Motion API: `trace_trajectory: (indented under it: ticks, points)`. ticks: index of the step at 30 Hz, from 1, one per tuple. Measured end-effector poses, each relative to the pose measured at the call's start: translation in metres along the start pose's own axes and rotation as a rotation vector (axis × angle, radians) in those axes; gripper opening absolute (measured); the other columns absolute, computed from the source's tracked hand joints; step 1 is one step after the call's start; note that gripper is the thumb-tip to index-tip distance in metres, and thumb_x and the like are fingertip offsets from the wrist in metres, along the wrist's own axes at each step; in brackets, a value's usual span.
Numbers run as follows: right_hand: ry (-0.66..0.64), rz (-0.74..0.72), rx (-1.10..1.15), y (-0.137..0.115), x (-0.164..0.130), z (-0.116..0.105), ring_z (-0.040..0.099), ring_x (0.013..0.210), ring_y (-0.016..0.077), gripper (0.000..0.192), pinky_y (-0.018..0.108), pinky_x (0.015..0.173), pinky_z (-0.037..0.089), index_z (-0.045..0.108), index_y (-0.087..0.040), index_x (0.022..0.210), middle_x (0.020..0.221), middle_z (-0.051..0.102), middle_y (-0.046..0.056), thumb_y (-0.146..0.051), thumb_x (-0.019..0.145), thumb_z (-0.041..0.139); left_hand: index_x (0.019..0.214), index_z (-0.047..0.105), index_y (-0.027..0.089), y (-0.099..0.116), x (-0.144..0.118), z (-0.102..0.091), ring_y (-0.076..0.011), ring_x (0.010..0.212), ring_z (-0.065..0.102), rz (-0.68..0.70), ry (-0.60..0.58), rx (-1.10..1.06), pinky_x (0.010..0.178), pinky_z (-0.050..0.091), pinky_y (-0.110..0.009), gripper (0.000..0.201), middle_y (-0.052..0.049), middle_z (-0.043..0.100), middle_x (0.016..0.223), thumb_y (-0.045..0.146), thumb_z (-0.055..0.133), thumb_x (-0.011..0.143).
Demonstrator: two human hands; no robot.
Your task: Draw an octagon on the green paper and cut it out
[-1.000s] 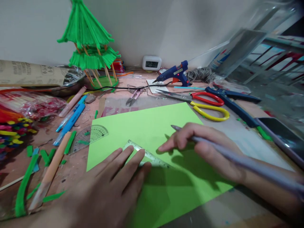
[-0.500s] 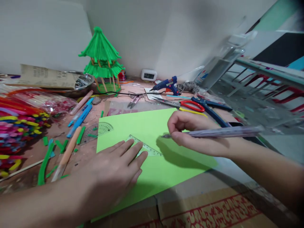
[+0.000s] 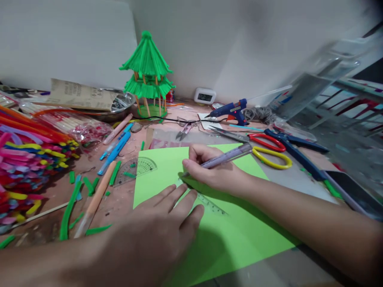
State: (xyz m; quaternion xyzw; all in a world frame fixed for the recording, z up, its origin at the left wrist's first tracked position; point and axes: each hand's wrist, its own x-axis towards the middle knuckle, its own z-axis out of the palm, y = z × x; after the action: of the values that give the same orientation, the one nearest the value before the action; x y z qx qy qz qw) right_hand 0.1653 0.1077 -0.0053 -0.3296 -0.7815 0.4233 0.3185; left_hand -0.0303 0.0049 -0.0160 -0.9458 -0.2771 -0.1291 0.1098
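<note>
Green paper [image 3: 251, 231] lies flat; left hand [image 3: 164, 221] spread, unclenched, across a clear ruler [image 3: 214, 205]; right hand [image 3: 214, 173] grasping a pen [image 3: 223, 158], its tip near the ruler's end.

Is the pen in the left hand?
No, the right hand holds the pen, while the left hand rests on the clear ruler.

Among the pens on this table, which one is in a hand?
The pale purple pen, held in the right hand; the blue pens lie on the table.
</note>
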Motion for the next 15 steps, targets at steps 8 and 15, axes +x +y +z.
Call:
trace_trajectory:
  ticks: [8, 15]
  points:
    - [-0.008, -0.006, -0.023, 0.0009, -0.0026, -0.0004, 0.037, 0.05, 0.0078, 0.026, 0.02, 0.043, 0.029, 0.042, -0.024, 0.07, 0.058, 0.044, -0.009, -0.024, 0.091, 0.059, 0.132, 0.064, 0.025, -0.0016, -0.0011, 0.0074, -0.0232, 0.117, 0.07, 0.03, 0.024, 0.063, 0.107, 0.037, -0.038, 0.047, 0.001, 0.074, 0.129, 0.02, 0.024, 0.109]
    - [-0.035, -0.006, -0.069, -0.0001, -0.0036, -0.0019, 0.039, 0.05, 0.0075, 0.027, 0.018, 0.042, 0.03, 0.043, -0.023, 0.072, 0.058, 0.046, -0.009, -0.024, 0.093, 0.06, 0.136, 0.059, 0.026, 0.0, -0.0035, 0.0045, -0.0239, 0.125, 0.063, -0.023, -0.016, 0.046, 0.12, 0.025, -0.037, 0.039, 0.0, 0.069, 0.138, 0.028, 0.033, 0.107]
